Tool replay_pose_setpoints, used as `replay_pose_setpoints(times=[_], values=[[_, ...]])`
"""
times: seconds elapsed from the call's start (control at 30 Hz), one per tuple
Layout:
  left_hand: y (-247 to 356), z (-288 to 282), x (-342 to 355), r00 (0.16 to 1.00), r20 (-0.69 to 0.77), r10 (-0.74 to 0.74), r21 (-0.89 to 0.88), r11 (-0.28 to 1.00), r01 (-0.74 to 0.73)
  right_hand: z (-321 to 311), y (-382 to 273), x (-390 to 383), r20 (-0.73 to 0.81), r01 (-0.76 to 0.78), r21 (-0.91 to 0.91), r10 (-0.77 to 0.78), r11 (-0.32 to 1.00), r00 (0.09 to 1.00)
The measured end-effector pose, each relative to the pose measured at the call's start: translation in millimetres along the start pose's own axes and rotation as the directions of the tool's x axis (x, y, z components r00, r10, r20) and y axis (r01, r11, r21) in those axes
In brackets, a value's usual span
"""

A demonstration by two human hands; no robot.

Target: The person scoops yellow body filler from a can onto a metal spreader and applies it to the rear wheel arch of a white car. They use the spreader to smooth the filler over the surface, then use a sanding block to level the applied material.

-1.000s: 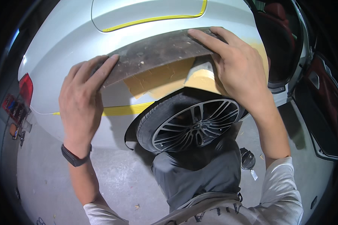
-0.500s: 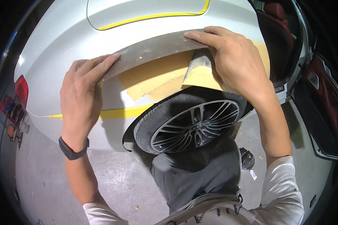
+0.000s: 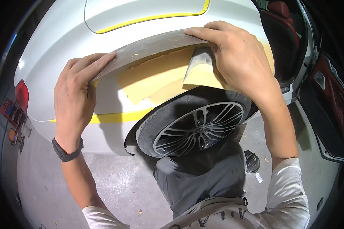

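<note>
Both hands hold a long, bowed grey strip [image 3: 153, 47] with worn spots against the white car's rear fender, above the wheel arch. My left hand [image 3: 75, 89] grips its left end, fingers on the top face; the thumb is mostly hidden. My right hand [image 3: 239, 59] is closed over the right end, its index finger stretched along the strip. Below the strip lies a yellow filler patch [image 3: 141, 82] with uneven edges. Under my right hand hangs a flap [image 3: 202, 74], grey above and pale yellow below; whether it joins the strip I cannot tell.
A black-and-silver wheel [image 3: 200, 129] stands just below. Yellow tape [image 3: 122, 116] runs along the bumper, and more tape [image 3: 153, 17] edges the panel above. An open car door [image 3: 323, 95] is at right. A black round object [image 3: 252, 162] lies on the floor.
Both hands have shifted slightly left and upward with the grey strip, the left hand more visibly. The flap's corner has risen a little. Both grips are unchanged.
</note>
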State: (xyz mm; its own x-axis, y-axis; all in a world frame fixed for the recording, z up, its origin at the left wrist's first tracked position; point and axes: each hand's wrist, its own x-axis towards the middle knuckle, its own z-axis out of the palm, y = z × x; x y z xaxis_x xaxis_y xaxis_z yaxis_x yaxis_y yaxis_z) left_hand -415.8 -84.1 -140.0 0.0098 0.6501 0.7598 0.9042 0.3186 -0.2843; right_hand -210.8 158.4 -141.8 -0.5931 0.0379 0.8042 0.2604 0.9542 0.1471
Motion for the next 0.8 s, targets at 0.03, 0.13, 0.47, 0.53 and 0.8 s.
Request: replay_pose_setpoints(times=[0.03, 0.13, 0.47, 0.53, 0.8], values=[[-2, 1, 1, 1.0, 0.005, -0.008, -0.006, 1.0, 0.008, 3, 2, 2, -0.019, -0.005, -0.002, 0.005, 1.0, 1.0], [-3, 7, 0, 1.0, 0.011, -0.028, -0.022, 0.999, 0.028, 8, 5, 0, -0.031, 0.013, -0.003, -0.013, 1.0, 0.999], [31, 4, -29, 0.991, 0.107, -0.083, -0.041, 0.995, 0.088, -8, -7, -29, 0.066, -0.033, 0.01, 0.032, 0.999, 0.997], [24, -1, -20, 0.998, 0.039, -0.055, -0.002, 0.998, 0.055, -10, -1, -19, -0.004, 0.009, 0.033, -0.009, 0.999, 1.0], [-6, 3, 15, 0.998, 0.041, -0.038, -0.037, 0.999, 0.04, 0, 7, 13, -0.027, 0.023, -0.041, -0.024, 0.999, 0.999]])
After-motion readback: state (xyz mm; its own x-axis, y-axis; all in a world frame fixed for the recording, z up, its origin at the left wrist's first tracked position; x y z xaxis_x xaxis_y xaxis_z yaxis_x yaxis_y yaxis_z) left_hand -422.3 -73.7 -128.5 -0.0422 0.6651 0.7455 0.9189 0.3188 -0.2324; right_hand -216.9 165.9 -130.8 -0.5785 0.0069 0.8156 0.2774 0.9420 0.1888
